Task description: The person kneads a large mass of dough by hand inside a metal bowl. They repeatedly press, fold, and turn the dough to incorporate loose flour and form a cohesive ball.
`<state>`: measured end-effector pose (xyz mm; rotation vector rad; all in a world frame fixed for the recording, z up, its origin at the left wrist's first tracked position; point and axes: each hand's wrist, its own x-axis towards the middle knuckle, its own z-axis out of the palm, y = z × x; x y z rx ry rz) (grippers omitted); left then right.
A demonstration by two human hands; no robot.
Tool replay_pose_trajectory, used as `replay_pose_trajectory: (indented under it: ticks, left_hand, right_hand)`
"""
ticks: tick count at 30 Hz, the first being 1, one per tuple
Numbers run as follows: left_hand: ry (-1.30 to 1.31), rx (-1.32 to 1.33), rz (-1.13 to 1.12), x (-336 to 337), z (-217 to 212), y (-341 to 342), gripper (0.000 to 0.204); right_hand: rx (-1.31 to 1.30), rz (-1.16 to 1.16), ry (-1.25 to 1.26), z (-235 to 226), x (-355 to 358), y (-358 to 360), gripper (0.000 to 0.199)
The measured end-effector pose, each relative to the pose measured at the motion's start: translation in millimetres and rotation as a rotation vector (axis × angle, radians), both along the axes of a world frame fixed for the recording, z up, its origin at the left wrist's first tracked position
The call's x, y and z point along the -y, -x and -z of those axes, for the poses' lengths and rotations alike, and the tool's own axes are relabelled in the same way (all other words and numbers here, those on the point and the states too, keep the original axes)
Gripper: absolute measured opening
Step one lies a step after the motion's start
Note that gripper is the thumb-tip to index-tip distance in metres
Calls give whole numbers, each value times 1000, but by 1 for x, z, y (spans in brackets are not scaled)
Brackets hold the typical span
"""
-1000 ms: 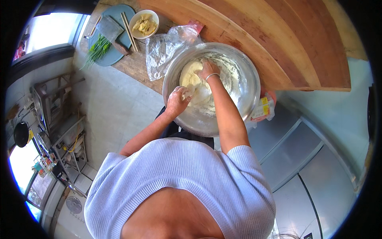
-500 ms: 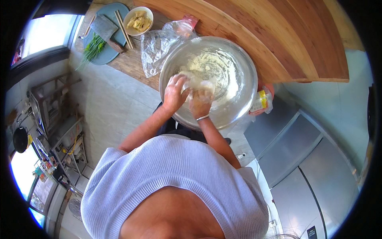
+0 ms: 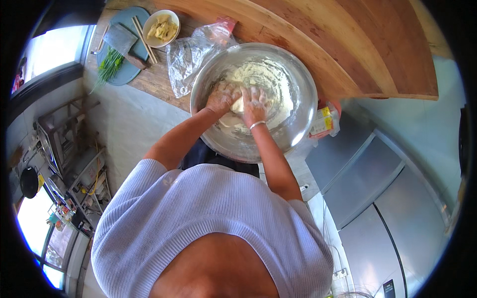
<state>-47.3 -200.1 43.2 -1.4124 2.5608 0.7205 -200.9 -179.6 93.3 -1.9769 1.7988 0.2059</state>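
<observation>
A lump of pale dough lies against the near left part of a wide steel bowl, with loose flour smeared over the bowl's inside. My left hand presses on the dough's left side, its fingers bent over it. From the right, my right hand bears down on the same lump, its knuckles white with flour and a light bangle at the wrist. Both hands are closed on the dough, and their fingertips are partly hidden.
A blue-green cutting board carries a cleaver and green herbs. Beside it are chopsticks, a bowl of yellowish pieces and a clear plastic bag. A packet sits right of the steel bowl.
My hands have come down from a blurred, raised grip on the dough to press it against the bowl. The left hand has shifted slightly right and further into the bowl.
</observation>
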Motion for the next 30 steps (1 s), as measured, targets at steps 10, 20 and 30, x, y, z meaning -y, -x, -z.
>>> replay_pose_trajectory:
  ticks: [10, 20, 30]
  left_hand:
    - [104, 37, -112, 53, 9, 27, 38]
    - [-583, -42, 150, 82, -75, -2, 92]
    - [36, 85, 23, -12, -29, 16, 76]
  right_hand:
    - [37, -47, 30, 69, 59, 33, 43]
    - [124, 139, 0, -43, -28, -4, 69]
    - [-2, 284, -39, 3, -37, -2, 83]
